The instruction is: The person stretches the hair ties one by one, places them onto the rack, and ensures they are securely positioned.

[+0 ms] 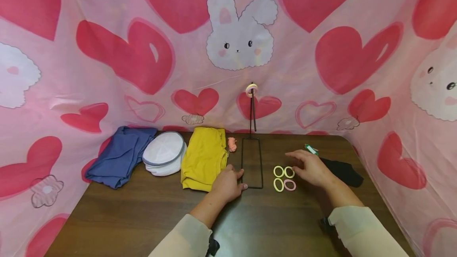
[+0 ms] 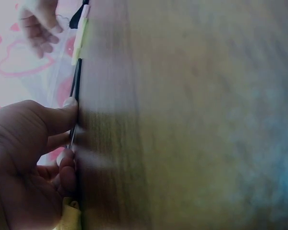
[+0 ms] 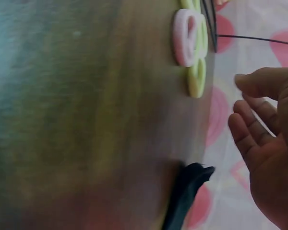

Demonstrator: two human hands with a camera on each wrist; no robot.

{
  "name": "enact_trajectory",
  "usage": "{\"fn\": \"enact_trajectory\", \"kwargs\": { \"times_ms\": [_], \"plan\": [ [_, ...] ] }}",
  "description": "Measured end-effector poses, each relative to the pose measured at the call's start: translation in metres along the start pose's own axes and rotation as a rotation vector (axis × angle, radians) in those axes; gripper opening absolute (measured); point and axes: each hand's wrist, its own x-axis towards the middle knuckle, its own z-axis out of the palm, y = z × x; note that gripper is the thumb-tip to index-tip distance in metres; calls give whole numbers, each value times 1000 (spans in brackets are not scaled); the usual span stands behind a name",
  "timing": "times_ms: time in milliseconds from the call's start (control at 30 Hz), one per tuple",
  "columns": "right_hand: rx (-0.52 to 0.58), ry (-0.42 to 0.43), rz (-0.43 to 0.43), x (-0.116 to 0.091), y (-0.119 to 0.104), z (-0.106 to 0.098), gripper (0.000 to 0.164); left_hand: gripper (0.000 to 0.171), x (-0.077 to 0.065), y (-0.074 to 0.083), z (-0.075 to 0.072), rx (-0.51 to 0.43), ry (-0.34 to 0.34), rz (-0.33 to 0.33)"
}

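A black wire stand (image 1: 262, 165) rests on the table, its rectangular base flat and its thin post rising at the back. Pale yellow and pink hair ties (image 1: 251, 90) hang near its top. My left hand (image 1: 228, 184) holds the base's front left corner between thumb and bent fingers. Several loose hair ties, yellow (image 1: 278, 185) and pink (image 1: 290, 185), lie to the right of the base. Just beside them my right hand (image 1: 313, 168) hovers with loosely extended fingers, and the right wrist view shows nothing between thumb and fingers (image 3: 249, 127).
Folded yellow cloth (image 1: 205, 158), a white mesh item (image 1: 164, 150) and folded blue cloth (image 1: 121, 156) lie on the left. A small coral-coloured bundle (image 1: 232, 144) is near the stand. Black cloth (image 1: 342, 171) and a small green-and-white object (image 1: 311, 149) lie right. Printed fabric surrounds the table.
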Motion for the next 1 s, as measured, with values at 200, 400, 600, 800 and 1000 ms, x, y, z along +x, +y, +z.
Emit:
{"fn": "enact_trajectory", "kwargs": {
  "times_ms": [200, 400, 600, 800, 1000],
  "plan": [
    [-28, -103, 4, -8, 8, 7, 57, 61, 0, 1, -1, 1, 4, 3],
    [-59, -151, 32, -9, 9, 9, 56, 61, 0, 1, -1, 0, 5, 3],
    [-80, -164, 50, -8, 8, 11, 52, 61, -1, 1, -1, -7, 0, -1],
    [-102, -156, 27, -5, 7, 12, 44, 62, -1, 2, -2, -1, -2, -3],
    [-117, -131, 17, -3, 7, 13, 27, 62, 1, 1, 0, 4, -4, -2]
  ]
}}
